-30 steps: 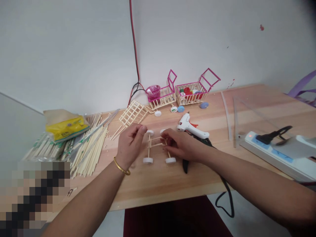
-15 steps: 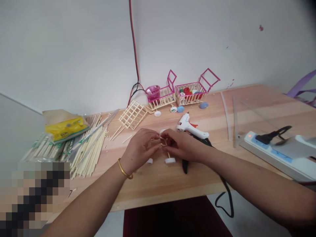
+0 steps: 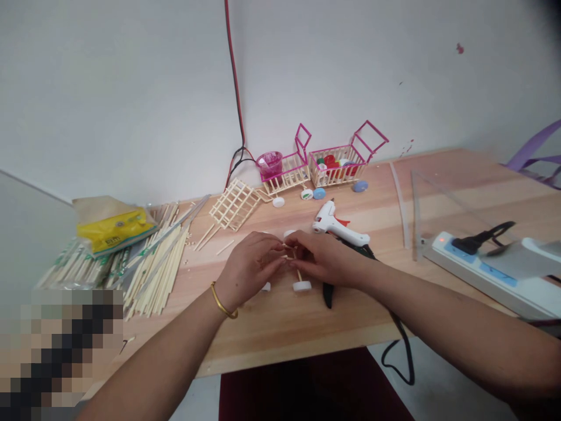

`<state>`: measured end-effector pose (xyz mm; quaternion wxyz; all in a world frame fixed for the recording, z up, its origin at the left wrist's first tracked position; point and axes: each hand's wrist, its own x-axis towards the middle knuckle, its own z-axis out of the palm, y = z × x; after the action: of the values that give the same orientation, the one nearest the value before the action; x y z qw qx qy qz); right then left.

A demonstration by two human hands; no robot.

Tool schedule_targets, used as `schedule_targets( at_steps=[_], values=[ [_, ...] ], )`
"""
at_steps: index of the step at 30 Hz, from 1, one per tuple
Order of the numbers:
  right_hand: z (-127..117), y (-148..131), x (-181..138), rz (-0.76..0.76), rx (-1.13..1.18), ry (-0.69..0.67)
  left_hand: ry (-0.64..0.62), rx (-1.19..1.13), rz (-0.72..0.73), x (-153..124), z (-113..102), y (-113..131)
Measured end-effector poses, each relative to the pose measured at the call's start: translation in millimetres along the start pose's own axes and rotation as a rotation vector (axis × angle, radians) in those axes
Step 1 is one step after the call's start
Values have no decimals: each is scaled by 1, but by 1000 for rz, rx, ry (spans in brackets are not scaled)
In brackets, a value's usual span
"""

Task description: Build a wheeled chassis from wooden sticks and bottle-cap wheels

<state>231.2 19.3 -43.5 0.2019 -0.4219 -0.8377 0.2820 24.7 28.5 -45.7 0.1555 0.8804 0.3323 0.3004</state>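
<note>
My left hand (image 3: 250,261) and my right hand (image 3: 323,258) meet over the table, fingertips almost touching. Both are closed, pinching thin wooden sticks (image 3: 300,275) of a small piece with white bottle caps as wheels. One cap (image 3: 302,286) shows below my right fingers, another (image 3: 266,287) peeks out under my left hand, and part of a third (image 3: 289,233) is visible behind the fingertips. My fingers cover most of the joined sticks. Just behind my right hand lies a white glue gun (image 3: 339,225) with an orange trigger.
Two stick carts (image 3: 287,172) (image 3: 337,166) with magenta edges stand by the wall, near an unpainted stick lattice (image 3: 235,203). Loose sticks (image 3: 160,280) and a yellow packet (image 3: 114,227) lie left. A power strip (image 3: 491,272) and clear set square (image 3: 417,216) are right.
Both hands keep their pinch in nearly the same place. The view has shifted slightly; nothing has been picked up or let go.
</note>
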Motion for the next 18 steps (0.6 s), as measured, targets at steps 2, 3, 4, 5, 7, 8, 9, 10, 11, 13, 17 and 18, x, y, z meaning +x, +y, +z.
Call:
schedule_targets(
  at_steps=[2, 3, 4, 5, 7, 8, 9, 10, 11, 13, 17, 18],
  values=[
    [1, 1, 0, -3, -4, 2, 2, 7, 2, 0, 0, 1],
    [1, 1, 0, -5, -9, 5, 5, 12, 3, 0, 0, 1],
    [1, 2, 0, -8, -14, 5, 7, 16, 4, 0, 0, 2],
    [2, 2, 0, -13, -19, 6, 9, 20, 5, 0, 0, 2],
    [2, 3, 0, -24, -24, 12, 8, 26, 9, 0, 0, 3],
    [3, 4, 0, -30, -24, 15, 7, 29, 11, 0, 0, 3],
    [3, 4, 0, -35, -25, 19, 7, 30, 12, 0, 0, 3],
    [3, 5, 0, -39, -26, 22, 8, 30, 12, 0, 0, 3],
    [3, 5, 0, -40, -26, 24, 11, 27, 14, -1, 1, 3],
    [2, 5, -1, -39, -26, 21, 12, 21, 17, -1, 1, 3],
    [1, 3, -1, -30, -22, 14, 2, 12, 13, -2, 2, 2],
    [1, 2, -1, -26, -23, 15, 3, 10, 12, -2, 2, 2]
  ],
)
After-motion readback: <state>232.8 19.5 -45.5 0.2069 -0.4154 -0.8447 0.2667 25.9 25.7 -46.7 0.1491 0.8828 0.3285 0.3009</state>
